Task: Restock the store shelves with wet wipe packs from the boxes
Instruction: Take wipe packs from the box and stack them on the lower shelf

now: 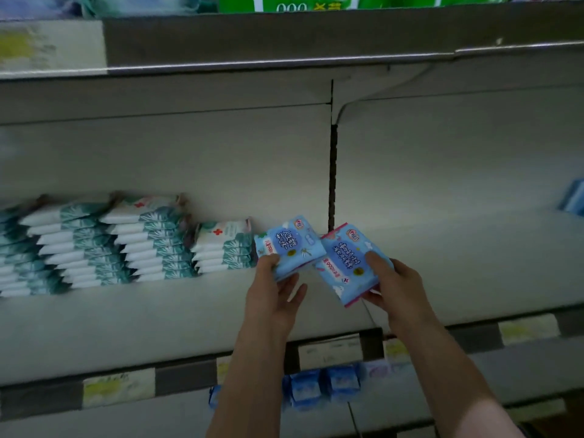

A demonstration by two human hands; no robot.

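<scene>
The left hand point(271, 289) holds a blue pack point(289, 245) of wet wipes by its near corner. The thumb lies on the printed top and the fingers point(292, 287) are spread under it, so the pack is pinched between them. The right hand point(395, 286) holds a second pack point(343, 263), blue with a pink edge, the same way: thumb pressed on the top face, fingers curled under the near end.

Both packs are tilted and held just above the middle shelf point(158, 314), near its back wall. Their inner corners meet in the view; whether they truly touch I cannot tell.

Just left of the blue pack a short stack point(222, 248) of white and teal packs with a red cross on top stands on the shelf. Further left, taller stacks point(94, 245) of the same kind fill the back of the shelf in leaning rows. A dark slotted post point(332, 178) runs up the back wall behind the two held packs. To the right of it, the shelf holds a blue item point(573, 197) at the far edge of the view, too blurred to name.

Price labels point(328, 352) sit along the shelf's front edge. Below it, small blue packs point(322, 384) stand on the lower shelf point(537, 377), between the person's forearms. Green packages point(316, 3) show on the top shelf.
</scene>
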